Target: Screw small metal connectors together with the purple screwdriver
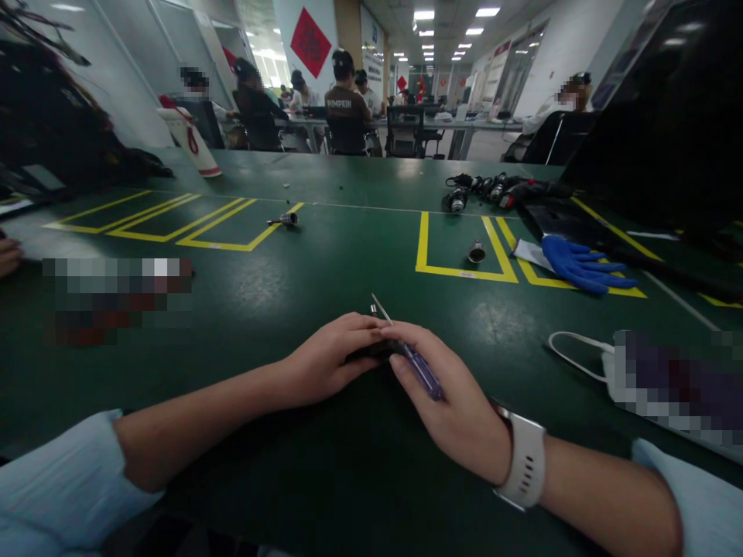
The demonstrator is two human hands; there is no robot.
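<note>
Both hands meet over the near middle of the tabletop [255, 441]. Left hand [333, 360]: fingers curled about a dark part [380, 350], mostly hidden, so its kind can't be told; a small metal tip shows beyond the fingers. Right hand [450, 394]: closed on a screwdriver [426, 375], purple handle along the palm side, shaft slanting forward and left past the fingertips. Right fingers also reach the dark part's near side; contact is likely, not certain. Tucking the tool this way probably frees the fingertips to steady the part, the left taking the other side.

Surface: dark green, scuffed, yellow tape [425, 244] marking out bays, presumably to give loose items set places. One metal fitting [477, 251] sits inside a right-hand bay; another metal piece [287, 220] lies across a left bay's line. Cables [481, 187] heaped beyond; blue glove [583, 264] over tape at right.

Room: long office, ceiling lights, seated people [345, 97] at far desks, red diamond [310, 41] on a pillar.
</note>
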